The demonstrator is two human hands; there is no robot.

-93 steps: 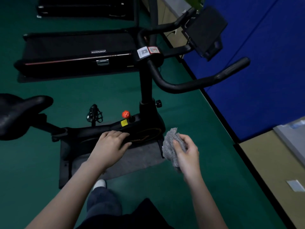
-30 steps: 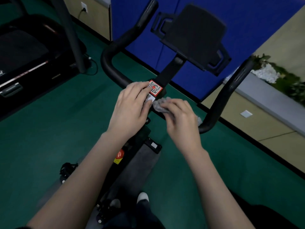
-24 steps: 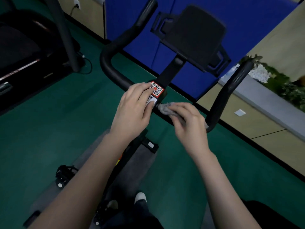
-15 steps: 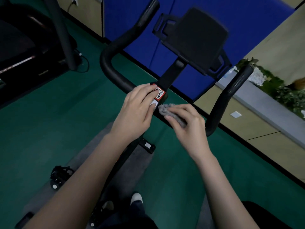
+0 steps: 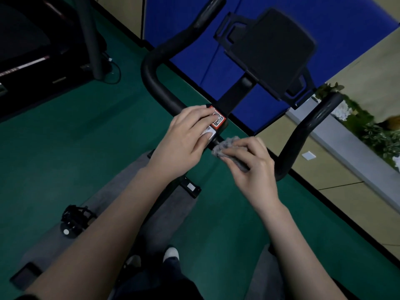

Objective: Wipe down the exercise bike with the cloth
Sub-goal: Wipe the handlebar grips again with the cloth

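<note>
Nearest, at 6 o'clock, a shoe [image 5: 171,254]; at 8 o'clock, a pedal [image 5: 75,217] over the grey floor mat [image 5: 173,215]; mid-frame, the left hand [image 5: 184,137] rests on the QR label [image 5: 218,120] at the centre of the handlebar [image 5: 151,68], fingers nearly straight, gripping nothing; at 4 o'clock of the label, the right hand [image 5: 253,167] curls its fingers round the cloth [image 5: 225,146], pressing it onto the crossbar; farthest, at 12 o'clock, the tablet holder [image 5: 272,46]. Step in hand, as judged: wiping the handlebar of the exercise bike [image 5: 236,94] beside its clamp. The next move likely calls for sliding the cloth toward 4 o'clock, then up the right horn toward 1 o'clock, wrapped round the tube.
</note>
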